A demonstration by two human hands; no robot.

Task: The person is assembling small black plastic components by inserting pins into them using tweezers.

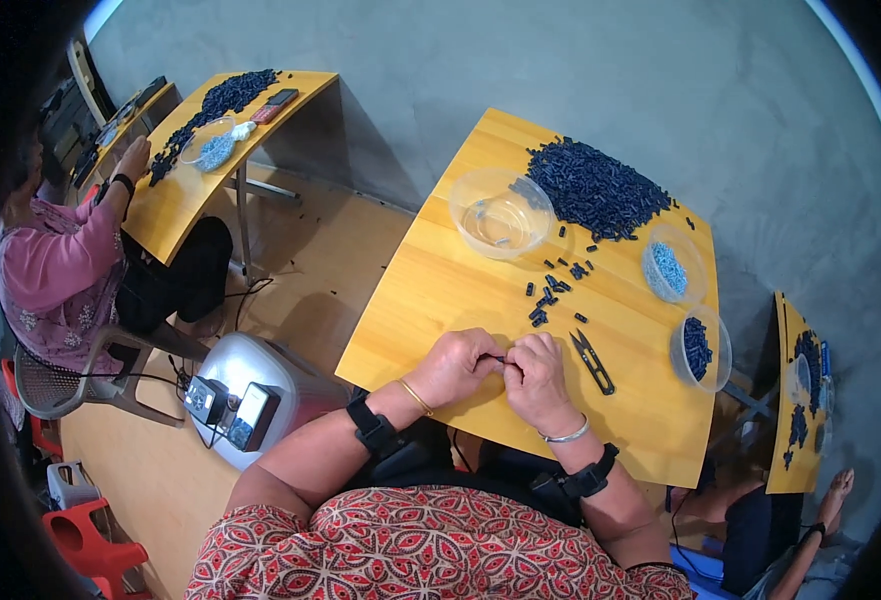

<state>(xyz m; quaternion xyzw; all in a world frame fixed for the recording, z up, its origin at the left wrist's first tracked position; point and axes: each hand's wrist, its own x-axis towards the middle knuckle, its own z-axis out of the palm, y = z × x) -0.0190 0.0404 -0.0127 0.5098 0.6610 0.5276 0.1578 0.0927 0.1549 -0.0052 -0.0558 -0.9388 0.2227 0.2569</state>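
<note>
My left hand (457,368) and my right hand (538,382) meet above the near edge of the yellow table. Their fingertips pinch together around a small black piece (498,358), mostly covered by the fingers. Just right of my right hand lies a pair of black thread snips (592,362) with its blades pointing away. Beyond my hands, several loose black pieces (550,292) are scattered on the wood. They trail from a big heap of black pieces (595,190) at the far side.
A nearly empty clear bowl (500,214) stands far left on the table (410,310). At the right edge are a bowl of light blue bits (668,268) and one of black pieces (697,348). Co-workers sit left and lower right. A grey container (260,350) carries small devices.
</note>
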